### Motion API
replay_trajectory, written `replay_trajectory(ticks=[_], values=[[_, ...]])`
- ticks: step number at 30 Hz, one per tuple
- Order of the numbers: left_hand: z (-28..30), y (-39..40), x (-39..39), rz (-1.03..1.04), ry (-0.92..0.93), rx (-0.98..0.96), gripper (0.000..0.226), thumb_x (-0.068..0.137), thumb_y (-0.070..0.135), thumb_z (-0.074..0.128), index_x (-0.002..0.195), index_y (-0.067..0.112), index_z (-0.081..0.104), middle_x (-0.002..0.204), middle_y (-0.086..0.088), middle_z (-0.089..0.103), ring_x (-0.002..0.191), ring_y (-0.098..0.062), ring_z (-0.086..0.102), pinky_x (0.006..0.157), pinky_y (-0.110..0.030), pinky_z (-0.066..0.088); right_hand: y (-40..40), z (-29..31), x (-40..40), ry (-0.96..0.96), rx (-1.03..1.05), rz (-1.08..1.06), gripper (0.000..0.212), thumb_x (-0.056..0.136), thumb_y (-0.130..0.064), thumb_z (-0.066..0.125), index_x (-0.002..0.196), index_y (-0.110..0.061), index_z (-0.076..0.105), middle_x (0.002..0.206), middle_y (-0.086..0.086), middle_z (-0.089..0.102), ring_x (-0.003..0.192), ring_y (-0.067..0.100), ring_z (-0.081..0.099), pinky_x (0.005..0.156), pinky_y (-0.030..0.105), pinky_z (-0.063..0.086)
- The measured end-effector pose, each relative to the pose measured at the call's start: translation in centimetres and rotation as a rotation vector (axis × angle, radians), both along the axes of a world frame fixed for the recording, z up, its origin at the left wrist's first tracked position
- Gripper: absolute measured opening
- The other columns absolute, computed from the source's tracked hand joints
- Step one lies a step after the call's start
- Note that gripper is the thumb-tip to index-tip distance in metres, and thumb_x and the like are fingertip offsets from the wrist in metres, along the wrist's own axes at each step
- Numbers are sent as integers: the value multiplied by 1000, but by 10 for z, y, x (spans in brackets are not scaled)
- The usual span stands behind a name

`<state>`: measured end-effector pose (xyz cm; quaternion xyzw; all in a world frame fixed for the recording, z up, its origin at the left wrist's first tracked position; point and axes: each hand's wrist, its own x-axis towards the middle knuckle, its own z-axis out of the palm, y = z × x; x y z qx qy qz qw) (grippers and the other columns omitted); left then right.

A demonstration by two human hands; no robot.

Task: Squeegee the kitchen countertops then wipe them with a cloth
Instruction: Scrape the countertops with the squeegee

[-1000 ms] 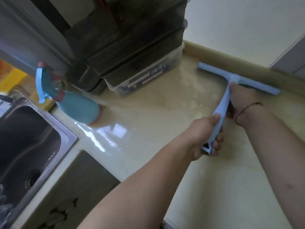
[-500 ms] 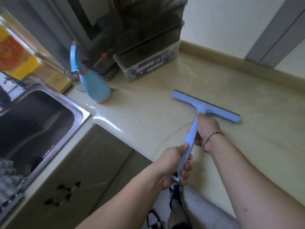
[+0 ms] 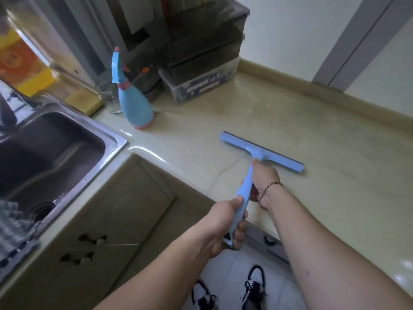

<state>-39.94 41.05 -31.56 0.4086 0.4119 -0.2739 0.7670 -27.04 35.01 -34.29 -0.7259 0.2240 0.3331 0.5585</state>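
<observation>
**Head view: squeegee stroke near the table's front edge**

Head camera looks down on a beige table [image 3: 335, 135]. Both hands grip a blue squeegee [image 3: 261, 153]: the left hand [image 3: 223, 227] is wrapped around the handle's end, the right hand [image 3: 264, 180] is closed higher up near the blade, which lies flat on the table near its front edge. Squeegeeing appears underway; no wiping cloth is clearly identifiable, so that step seems left. A spray bottle [image 3: 134, 108] stands beside the sink [image 3: 116, 142].
</observation>
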Motion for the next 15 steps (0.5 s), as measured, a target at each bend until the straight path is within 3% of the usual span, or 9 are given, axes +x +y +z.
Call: replay_trajectory(ticks=[10, 13, 15], values=[[-1, -18, -49, 27, 22, 18, 39, 99, 49, 35, 84, 14, 43, 55, 1, 39, 43, -13, 28, 46, -21, 20, -10, 3, -48, 12, -32, 40, 35, 97, -39, 43, 81, -10, 51, 76, 11, 56, 52, 25, 62, 46, 28, 52], [2, -16, -52, 19, 15, 16, 39, 100, 48, 35, 84, 14, 43, 54, 1, 39, 42, -13, 29, 44, -20, 21, -9, 7, -50, -4, -58, 54, 36, 96, -41, 43, 80, -10, 53, 78, 12, 59, 65, 30, 67, 65, 42, 59], [1, -14, -62, 11, 24, 21, 39, 100, 48, 35, 85, 13, 43, 53, 1, 39, 41, -13, 29, 45, -20, 21, -8, 7, -60, 3, -71, 66, 37, 97, -40, 42, 80, -9, 52, 71, 11, 61, 61, 29, 67, 65, 39, 56]])
